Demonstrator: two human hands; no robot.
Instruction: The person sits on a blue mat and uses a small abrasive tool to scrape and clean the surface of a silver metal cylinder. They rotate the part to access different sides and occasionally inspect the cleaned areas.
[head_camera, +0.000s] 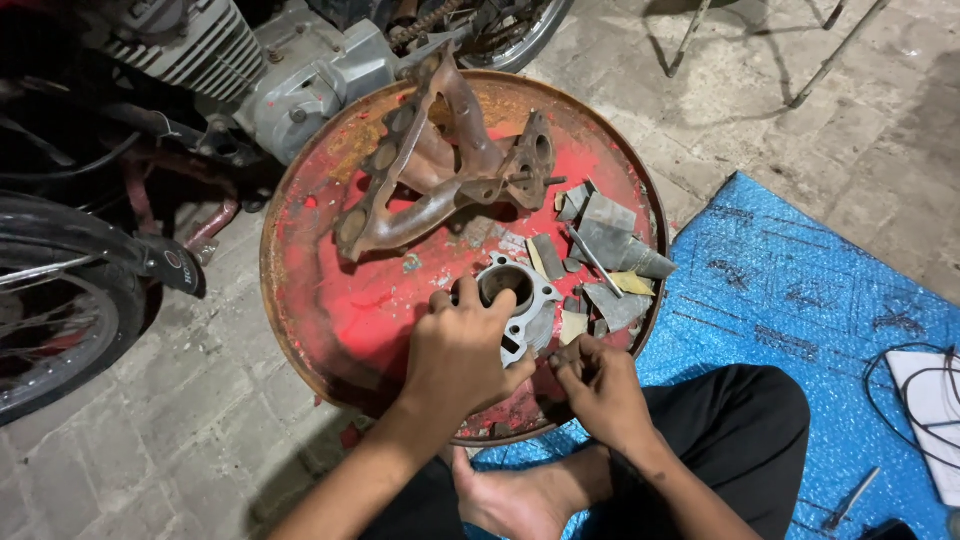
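Nearest the lens, my bare foot (510, 500) and black-trousered knee (735, 430) rest on the blue bubble-wrap sheet (800, 290), just below the rim of the round red metal tray (320, 310). My left hand (455, 355) lies flat over the silver engine cylinder block (515, 300), fingers curled onto its upper edge and into the bore to pin it to the tray. My right hand (600, 385) sits just beside the block, fingers pinched narrow on a small piece, too small to tell what it is. To work cleanly I judge the block should stay pressed flat while the right fingers work along its near face in short strokes, steadied against the tray. Scraps of grey and yellow abrasive paper (605, 255) lie scattered to the right of the block, touching one another; a rusty exhaust manifold (440, 170) lies across the tray's far half, apart from the block. Open room is on the bare red surface to the left; the tray's raised rim limits my wrists in front. A motorcycle engine (300, 80) and wheel (50, 330) stand close on the left, with paved floor (180, 420) between.
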